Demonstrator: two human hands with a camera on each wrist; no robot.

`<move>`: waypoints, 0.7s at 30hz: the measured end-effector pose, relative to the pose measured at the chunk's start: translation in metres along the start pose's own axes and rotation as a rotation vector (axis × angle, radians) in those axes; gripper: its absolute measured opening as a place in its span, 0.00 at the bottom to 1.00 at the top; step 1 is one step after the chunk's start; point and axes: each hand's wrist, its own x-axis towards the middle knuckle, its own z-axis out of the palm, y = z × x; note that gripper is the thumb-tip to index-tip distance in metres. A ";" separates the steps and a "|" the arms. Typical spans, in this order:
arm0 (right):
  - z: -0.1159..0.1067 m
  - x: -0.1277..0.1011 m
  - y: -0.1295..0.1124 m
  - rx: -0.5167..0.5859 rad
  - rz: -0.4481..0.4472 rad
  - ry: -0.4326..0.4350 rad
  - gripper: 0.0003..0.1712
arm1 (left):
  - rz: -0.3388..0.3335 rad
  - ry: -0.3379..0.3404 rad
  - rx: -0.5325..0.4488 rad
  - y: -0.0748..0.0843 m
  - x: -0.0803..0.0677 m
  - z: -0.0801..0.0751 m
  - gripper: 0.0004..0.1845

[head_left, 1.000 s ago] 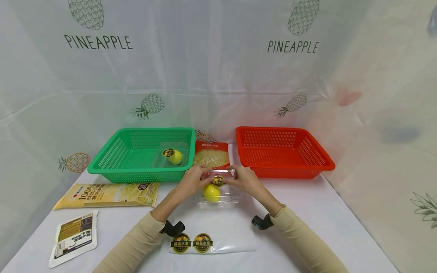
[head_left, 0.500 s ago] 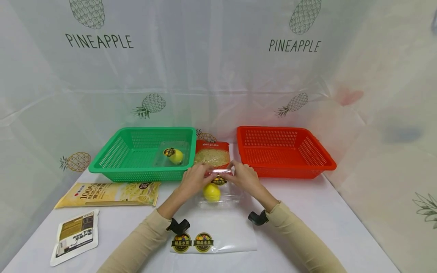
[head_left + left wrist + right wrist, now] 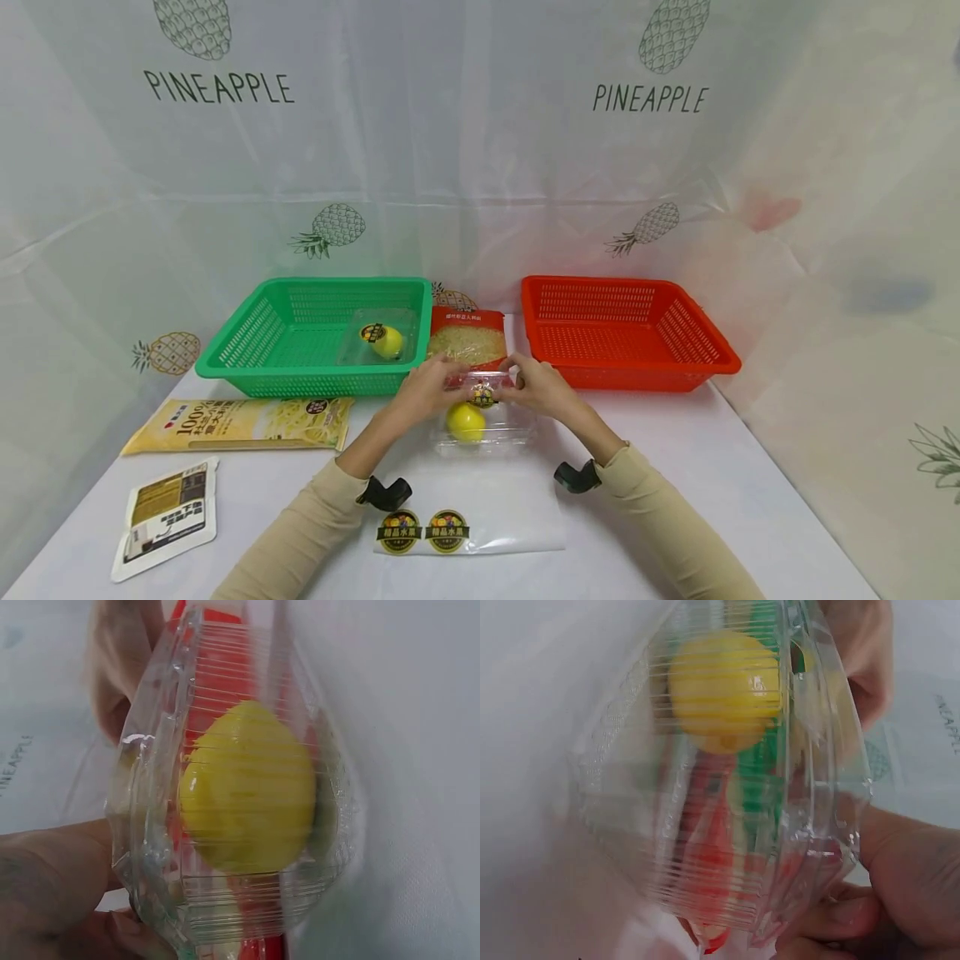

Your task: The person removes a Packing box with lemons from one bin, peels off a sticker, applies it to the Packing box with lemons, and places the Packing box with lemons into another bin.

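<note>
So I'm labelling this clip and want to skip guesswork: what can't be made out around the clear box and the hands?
- Head view: the far edge of the clear box is covered by the left hand and right hand, so whether its lid is latched is hidden.
- Head view: the print on the box's sticker is too small to read.
- Wrist views: the lemon is blurred by the ribbed plastic.
- Head view: the red packet is partly hidden behind the hands.

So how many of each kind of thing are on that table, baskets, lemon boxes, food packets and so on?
Baskets: 2, a green basket and a red basket.
Clear boxes with a lemon: 2, one in the green basket, one gripped by the left hand and right hand.
Food packets: 3, yellow, red, white.
Sticker sheet: 1.
Total: 8.
</note>
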 end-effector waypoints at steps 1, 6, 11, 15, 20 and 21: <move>-0.001 -0.001 0.000 0.013 -0.003 -0.010 0.29 | 0.002 -0.010 -0.010 0.000 -0.001 -0.001 0.27; 0.002 -0.003 -0.002 -0.014 0.014 -0.019 0.40 | -0.010 -0.041 0.018 0.005 -0.006 -0.003 0.37; 0.003 -0.004 -0.003 -0.068 0.012 -0.008 0.45 | -0.002 -0.051 0.054 0.005 -0.005 -0.002 0.42; -0.001 -0.003 0.001 0.009 -0.025 -0.037 0.39 | 0.003 -0.073 -0.030 -0.001 -0.005 -0.003 0.39; -0.002 0.000 0.005 0.053 -0.053 -0.040 0.31 | 0.064 -0.067 -0.098 -0.005 -0.005 -0.006 0.30; -0.001 0.001 0.005 0.053 -0.053 -0.030 0.29 | 0.077 -0.056 -0.094 -0.005 -0.005 -0.006 0.28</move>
